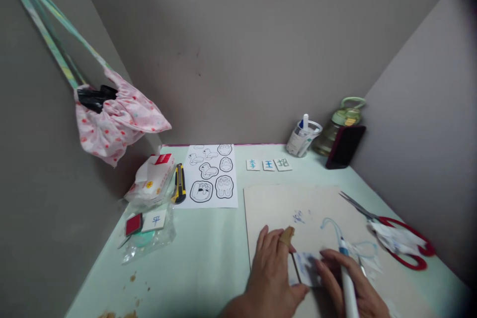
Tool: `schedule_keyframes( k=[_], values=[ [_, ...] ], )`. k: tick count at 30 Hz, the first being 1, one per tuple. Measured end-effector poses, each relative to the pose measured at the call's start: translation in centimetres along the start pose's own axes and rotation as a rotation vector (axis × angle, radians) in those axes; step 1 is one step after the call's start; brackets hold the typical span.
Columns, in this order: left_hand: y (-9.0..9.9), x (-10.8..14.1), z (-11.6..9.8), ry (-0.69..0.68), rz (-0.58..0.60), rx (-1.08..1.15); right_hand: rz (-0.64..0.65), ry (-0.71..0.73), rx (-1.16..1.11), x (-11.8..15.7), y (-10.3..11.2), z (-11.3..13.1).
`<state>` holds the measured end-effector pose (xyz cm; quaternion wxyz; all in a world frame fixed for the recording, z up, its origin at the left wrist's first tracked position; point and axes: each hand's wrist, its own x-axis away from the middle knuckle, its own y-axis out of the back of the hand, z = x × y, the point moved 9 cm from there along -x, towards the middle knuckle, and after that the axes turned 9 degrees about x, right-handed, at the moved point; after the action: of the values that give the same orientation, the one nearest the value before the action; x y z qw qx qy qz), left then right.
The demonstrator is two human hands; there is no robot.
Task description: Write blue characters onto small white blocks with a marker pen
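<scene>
Left hand [274, 268] lies flat, fingers spread, one finger with a tan bandage, pressing down the left edge of a small paper piece [307, 268] on the board [276, 203]. It pins, not grips. Right hand [352, 285] is closed round a white-and-blue pen tool [346, 273], tip pointing up-frame just beside the paper; thumb touches the paper's right edge.

The paper sits low centre on the board, between both hands. It looks thin, light and floppy, easy to slide or tear, so it probably needs flat finger pressure near the edges rather than a pinch. Print on it is blurred; cannot read it. The pen looks stiff, slim and light; the hold is at mid-barrel.

Around: paper scraps [367, 253] and red scissors [402, 238] to the right, near the right hand. Three small tiles [268, 164] at the far side, a cup [301, 139] behind. Sticker sheet [212, 176] and a utility knife [180, 184] to the left, well apart.
</scene>
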<state>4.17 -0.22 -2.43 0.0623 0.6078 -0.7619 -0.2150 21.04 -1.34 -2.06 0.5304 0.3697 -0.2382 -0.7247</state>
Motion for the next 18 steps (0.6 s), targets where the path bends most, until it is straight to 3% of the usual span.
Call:
schedule_keyframes(
  k=[7, 18],
  values=[
    [0.0, 0.1, 0.0, 0.012, -0.009, 0.001, -0.057, -0.02, -0.005, -0.1, 0.7, 1.0],
    [0.0, 0.3, 0.1, 0.011, -0.003, -0.002, -0.059, -0.111, -0.111, 0.0, 1.1, 0.5]
  ],
)
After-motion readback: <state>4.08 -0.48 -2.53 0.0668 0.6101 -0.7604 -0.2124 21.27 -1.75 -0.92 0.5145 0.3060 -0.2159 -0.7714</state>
